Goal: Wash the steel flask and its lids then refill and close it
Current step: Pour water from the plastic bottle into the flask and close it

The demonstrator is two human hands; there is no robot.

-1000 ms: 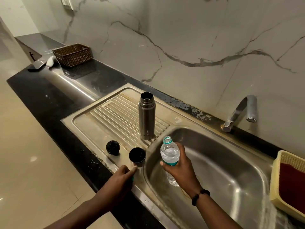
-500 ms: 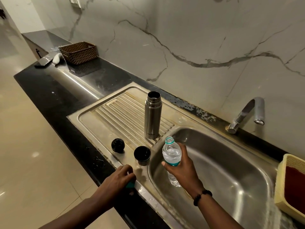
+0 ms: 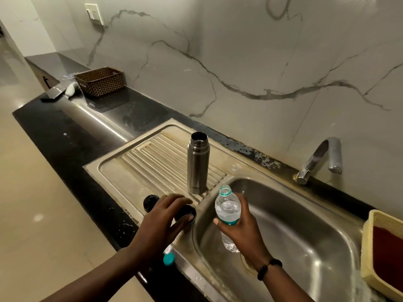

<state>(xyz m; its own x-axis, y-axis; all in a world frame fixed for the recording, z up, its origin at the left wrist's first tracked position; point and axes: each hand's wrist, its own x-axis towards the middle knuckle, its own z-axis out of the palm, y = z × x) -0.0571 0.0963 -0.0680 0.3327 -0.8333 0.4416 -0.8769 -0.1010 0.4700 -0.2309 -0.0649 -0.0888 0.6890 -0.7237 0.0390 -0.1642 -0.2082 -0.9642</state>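
Left hand [image 3: 162,223] fingers [image 3: 174,200] were spread wide and part-curled over the black cup lid [image 3: 187,215], thumb at its near rim; whether they actually gripped it could not be told. Right hand [image 3: 242,231] fingers were wrapped round the open plastic water bottle [image 3: 227,211], held upright over the near-left corner of the sink basin [image 3: 305,236], partly full.

Just left of the left fingers sat the black stopper [image 3: 149,202], half hidden by the hand. Beyond both sets of fingers stood the steel flask [image 3: 198,163], upright and mouth open on the ribbed drainboard [image 3: 152,162]. A teal bottle cap [image 3: 169,258] lay on the sink edge under the left wrist.

Judgement: refill step in hand. To do it well, the left hand should steady the flask low on its body, since it looked tall and tippy on the ribs. Bottle mouth should come close above the flask mouth and tilt slowly, because both openings were narrow. Spill risk was high otherwise. Lids should stay off until the fill is done.

Farther out: tap [image 3: 320,158], yellow tub [image 3: 370,253] right, brown basket [image 3: 100,80] on the worktop [image 3: 65,136] far left.
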